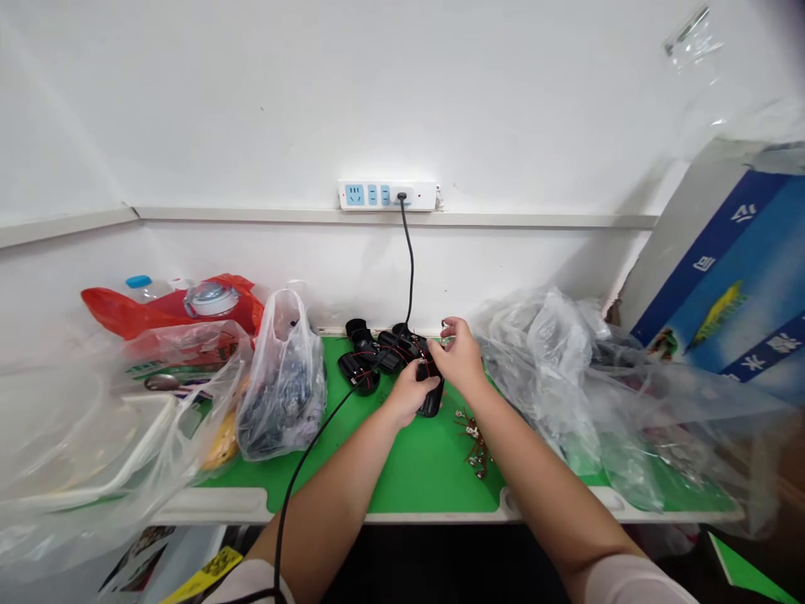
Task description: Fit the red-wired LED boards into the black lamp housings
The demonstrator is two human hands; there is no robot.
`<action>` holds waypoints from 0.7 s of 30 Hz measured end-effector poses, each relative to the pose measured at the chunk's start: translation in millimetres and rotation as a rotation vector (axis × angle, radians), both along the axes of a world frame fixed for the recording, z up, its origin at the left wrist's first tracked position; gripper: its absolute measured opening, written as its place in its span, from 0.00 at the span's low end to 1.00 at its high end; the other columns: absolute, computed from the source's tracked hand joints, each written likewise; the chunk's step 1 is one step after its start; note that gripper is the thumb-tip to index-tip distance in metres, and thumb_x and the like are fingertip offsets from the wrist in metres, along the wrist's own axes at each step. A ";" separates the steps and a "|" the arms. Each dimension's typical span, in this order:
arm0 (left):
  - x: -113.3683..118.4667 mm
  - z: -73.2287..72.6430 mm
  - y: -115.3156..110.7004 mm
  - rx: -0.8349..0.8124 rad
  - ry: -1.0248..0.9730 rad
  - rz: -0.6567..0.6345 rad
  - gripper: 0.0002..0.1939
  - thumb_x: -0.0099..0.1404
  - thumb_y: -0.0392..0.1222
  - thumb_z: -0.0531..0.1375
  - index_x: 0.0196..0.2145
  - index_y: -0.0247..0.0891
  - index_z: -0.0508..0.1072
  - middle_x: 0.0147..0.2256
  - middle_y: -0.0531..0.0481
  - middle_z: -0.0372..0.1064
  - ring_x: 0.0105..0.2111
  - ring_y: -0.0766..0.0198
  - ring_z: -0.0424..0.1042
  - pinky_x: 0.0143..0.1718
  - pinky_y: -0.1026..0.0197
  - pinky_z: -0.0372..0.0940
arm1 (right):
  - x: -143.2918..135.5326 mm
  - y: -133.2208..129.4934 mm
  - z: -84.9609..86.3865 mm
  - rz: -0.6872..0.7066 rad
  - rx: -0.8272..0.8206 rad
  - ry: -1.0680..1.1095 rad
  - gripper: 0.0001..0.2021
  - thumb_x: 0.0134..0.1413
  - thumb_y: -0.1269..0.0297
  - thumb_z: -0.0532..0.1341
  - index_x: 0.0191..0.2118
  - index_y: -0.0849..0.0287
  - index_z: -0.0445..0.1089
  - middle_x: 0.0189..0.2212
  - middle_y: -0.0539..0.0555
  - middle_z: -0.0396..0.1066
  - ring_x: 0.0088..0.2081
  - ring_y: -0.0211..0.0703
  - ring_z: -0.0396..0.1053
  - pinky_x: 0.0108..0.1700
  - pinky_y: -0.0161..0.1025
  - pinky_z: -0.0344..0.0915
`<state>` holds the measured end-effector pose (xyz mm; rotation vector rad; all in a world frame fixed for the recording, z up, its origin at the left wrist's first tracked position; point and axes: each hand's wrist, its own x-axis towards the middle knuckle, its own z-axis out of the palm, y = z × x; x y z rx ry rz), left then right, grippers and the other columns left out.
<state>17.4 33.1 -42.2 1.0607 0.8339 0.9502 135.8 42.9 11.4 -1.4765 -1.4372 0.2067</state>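
Observation:
My left hand (pixel 410 394) is closed on a black plastic housing (pixel 431 401), with its thumb over the near side. Just above it, my right hand (pixel 460 359) has its fingers curled in a pinch, and a tiny dark piece shows at the fingertips, too small to name. Several more black plastic housings (pixel 360 369) with thin red wires lie in a heap to the left of and behind my hands. Below my right wrist, a loose bunch of small metal-ended parts with brown leads (pixel 476 445) rests on the green tabletop (pixel 408 482).
A power strip (pixel 386 195) on the wall has a black cord (pixel 411 260) plugged in. Another black cable (pixel 295 478) crosses my left forearm. Plastic bags (pixel 283 394) and a red bag (pixel 163 310) stand left; clear plastic wrapping (pixel 547 361) and a blue box (pixel 748 260) stand right.

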 end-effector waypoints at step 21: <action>-0.5 25.5 -6.7 0.175 -0.259 0.316 0.32 0.51 0.44 0.69 0.52 0.43 0.61 0.40 0.48 0.69 0.33 0.55 0.76 0.29 0.55 0.72 | 69.2 2.9 -10.2 0.187 -0.192 0.352 0.16 0.54 0.52 0.56 0.27 0.60 0.70 0.20 0.50 0.68 0.21 0.38 0.65 0.20 0.32 0.60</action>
